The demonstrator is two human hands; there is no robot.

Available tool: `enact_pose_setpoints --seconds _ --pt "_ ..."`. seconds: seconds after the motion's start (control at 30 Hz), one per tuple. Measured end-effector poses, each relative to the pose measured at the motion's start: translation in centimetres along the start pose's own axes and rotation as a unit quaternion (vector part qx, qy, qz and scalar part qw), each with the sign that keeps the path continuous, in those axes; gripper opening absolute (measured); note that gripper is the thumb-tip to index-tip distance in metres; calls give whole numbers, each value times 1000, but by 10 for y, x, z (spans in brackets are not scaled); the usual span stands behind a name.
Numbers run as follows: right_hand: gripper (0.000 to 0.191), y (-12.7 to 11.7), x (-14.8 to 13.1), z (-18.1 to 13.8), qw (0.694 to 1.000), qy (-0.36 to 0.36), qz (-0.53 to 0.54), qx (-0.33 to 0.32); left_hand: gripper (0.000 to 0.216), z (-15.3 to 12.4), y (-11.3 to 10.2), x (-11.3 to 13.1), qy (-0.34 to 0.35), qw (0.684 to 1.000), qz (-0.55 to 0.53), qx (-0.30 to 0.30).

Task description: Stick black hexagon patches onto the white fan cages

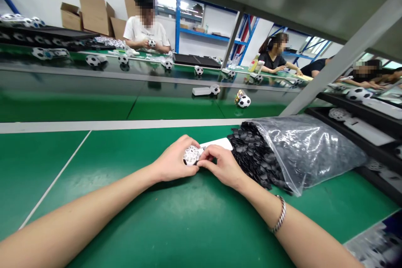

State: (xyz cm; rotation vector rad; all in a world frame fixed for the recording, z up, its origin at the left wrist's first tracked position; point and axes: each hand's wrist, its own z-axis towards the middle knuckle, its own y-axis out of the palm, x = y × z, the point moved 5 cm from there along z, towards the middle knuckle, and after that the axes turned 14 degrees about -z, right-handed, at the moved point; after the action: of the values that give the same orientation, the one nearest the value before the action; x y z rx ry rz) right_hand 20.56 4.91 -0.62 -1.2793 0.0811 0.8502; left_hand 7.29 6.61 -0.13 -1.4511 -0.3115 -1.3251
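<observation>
No legible text anywhere; faint print on a co-worker's white T-shirt [145, 30] too blurred

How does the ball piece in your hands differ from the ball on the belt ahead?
The ball piece is all white, with a lattice face; the belt ball has black patches on white. The ball piece is gripped by the left hand and right hand; the belt ball lies untouched. Both are small and round.

Both hands [201, 163] gripping white lattice ball [191, 155], bag of black pieces [292, 150] beside
</observation>
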Motion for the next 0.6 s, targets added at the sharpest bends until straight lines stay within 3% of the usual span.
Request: enact_pose_setpoints --seconds 0.43,0.6 --pt "8 0 1 4 1000 4 13 -14 37 0 -1 -2 -14 1000 -18 9" --pt "10 -1 1 4 1000 2 18 -8 44 0 -2 -4 -21 999 -27 -15"
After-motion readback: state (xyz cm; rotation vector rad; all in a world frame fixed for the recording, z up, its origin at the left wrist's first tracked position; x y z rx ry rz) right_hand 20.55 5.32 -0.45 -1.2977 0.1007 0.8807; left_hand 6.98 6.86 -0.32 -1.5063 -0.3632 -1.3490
